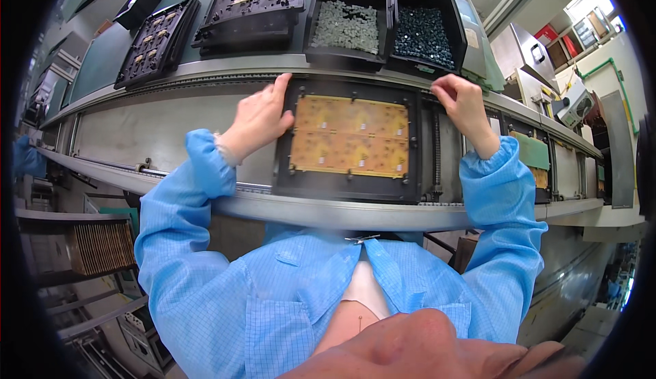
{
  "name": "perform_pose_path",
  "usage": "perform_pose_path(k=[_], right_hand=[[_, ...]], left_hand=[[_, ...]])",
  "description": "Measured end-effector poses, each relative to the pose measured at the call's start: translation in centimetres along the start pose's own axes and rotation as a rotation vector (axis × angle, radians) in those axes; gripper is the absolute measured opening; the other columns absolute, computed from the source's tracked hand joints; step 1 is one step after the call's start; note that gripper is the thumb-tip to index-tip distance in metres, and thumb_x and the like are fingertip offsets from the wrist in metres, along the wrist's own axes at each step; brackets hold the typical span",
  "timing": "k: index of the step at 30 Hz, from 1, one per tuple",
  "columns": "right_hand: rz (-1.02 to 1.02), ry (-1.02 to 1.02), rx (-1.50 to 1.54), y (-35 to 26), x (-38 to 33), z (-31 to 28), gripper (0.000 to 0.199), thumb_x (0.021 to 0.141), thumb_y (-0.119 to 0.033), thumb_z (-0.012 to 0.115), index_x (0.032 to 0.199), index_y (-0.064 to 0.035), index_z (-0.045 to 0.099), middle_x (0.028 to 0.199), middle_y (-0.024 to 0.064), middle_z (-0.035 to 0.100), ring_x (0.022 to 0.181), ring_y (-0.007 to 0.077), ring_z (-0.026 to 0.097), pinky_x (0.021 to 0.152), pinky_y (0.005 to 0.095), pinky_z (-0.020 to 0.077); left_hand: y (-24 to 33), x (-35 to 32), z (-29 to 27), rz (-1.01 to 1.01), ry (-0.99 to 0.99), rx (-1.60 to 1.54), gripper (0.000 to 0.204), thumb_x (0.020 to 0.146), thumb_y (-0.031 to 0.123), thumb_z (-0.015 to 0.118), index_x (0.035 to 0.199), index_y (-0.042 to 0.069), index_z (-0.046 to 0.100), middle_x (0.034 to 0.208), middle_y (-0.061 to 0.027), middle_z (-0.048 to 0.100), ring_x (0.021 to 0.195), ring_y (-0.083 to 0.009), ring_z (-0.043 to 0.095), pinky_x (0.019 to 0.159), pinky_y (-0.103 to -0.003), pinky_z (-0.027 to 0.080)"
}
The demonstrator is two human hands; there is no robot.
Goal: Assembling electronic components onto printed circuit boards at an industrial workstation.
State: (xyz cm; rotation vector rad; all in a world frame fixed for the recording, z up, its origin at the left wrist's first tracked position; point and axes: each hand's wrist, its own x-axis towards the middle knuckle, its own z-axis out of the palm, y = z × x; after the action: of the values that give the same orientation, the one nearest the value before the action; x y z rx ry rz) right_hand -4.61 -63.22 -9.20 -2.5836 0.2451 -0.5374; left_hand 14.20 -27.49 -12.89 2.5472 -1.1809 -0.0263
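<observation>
Yellow circuit panel lies within the black carrier. Left hand, thumb and fingers apart, is at carrier's left edge; right hand, right of carrier, fingers curled; grip cannot be determined.

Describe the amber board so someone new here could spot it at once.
Find the long metal conveyor running across in front of the person. On it, between the left hand and the right hand, lies a black frame holding the amber board. No green shows on it, whereas its neighbour further right has a large green area.
</observation>
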Motion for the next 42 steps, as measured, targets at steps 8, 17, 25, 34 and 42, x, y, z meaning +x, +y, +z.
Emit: perform_pose_path(k=[8, 17, 25, 34, 42], right_hand=[[-0.216, 0.154, -0.248, 1.2, 9.1, 1.8, 0.013, 0.088, -0.014, 0.071, 0.095, -0.0033, 0.073, 0.090, 0.0137, 0.070, 0.090, 0.0309, 0.065, 0.083, 0.0397, 0.0524], [-0.082, 0.172, -0.247, 3.9, 9.9, 4.8, 0.016, 0.089, -0.018, 0.070, 0.097, -0.0048, 0.074, 0.105, 0.0152, 0.068, 0.106, 0.0354, 0.060, 0.095, 0.0434, 0.0478], [-0.089, 0.191, -0.187, 4.0, 9.0, 4.8, 0.015, 0.089, -0.017, 0.069, 0.094, -0.0041, 0.075, 0.100, 0.0158, 0.069, 0.103, 0.0349, 0.060, 0.094, 0.0434, 0.0478], [-0.081, 0.179, -0.184, 3.5, 9.7, 3.5, 0.015, 0.089, -0.016, 0.068, 0.098, -0.0053, 0.074, 0.099, 0.0146, 0.071, 0.099, 0.0342, 0.063, 0.090, 0.0430, 0.0501], [0.035, -0.074, -0.223, 2.5, 12.1, 3.7, 0.019, 0.086, -0.012, 0.070, 0.103, -0.0076, 0.076, 0.103, 0.0162, 0.073, 0.107, 0.0349, 0.067, 0.096, 0.0425, 0.0523]], left_hand=[[4.8, 12.3, -1.4, 0.448, 0.428, 0.188, 0.013, 0.079, 0.005, 0.065, 0.091, 0.005, 0.063, 0.092, -0.0093, 0.061, 0.094, -0.0296, 0.063, 0.080, -0.037, 0.055], [7.1, 26.2, 3.7, -0.230, 0.010, 0.190, 0.041, 0.094, 0.021, 0.059, 0.133, 0.007, 0.058, 0.138, -0.0145, 0.052, 0.131, -0.0305, 0.048, 0.104, -0.052, 0.047], [6.8, 25.5, 3.0, 0.196, -0.272, 0.156, 0.013, 0.084, 0.011, 0.067, 0.090, 0.003, 0.075, 0.090, -0.0174, 0.074, 0.086, -0.0303, 0.073, 0.079, -0.040, 0.059], [6.2, 22.2, 0.2, 0.270, -0.084, -0.043, 0.014, 0.080, 0.014, 0.068, 0.090, 0.008, 0.077, 0.093, -0.0155, 0.074, 0.089, -0.0329, 0.072, 0.085, -0.040, 0.057], [7.0, 20.4, -1.0, 0.262, 0.079, 0.025, 0.024, 0.078, 0.025, 0.082, 0.093, 0.006, 0.078, 0.086, -0.0149, 0.073, 0.080, -0.0315, 0.071, 0.077, -0.040, 0.056]])
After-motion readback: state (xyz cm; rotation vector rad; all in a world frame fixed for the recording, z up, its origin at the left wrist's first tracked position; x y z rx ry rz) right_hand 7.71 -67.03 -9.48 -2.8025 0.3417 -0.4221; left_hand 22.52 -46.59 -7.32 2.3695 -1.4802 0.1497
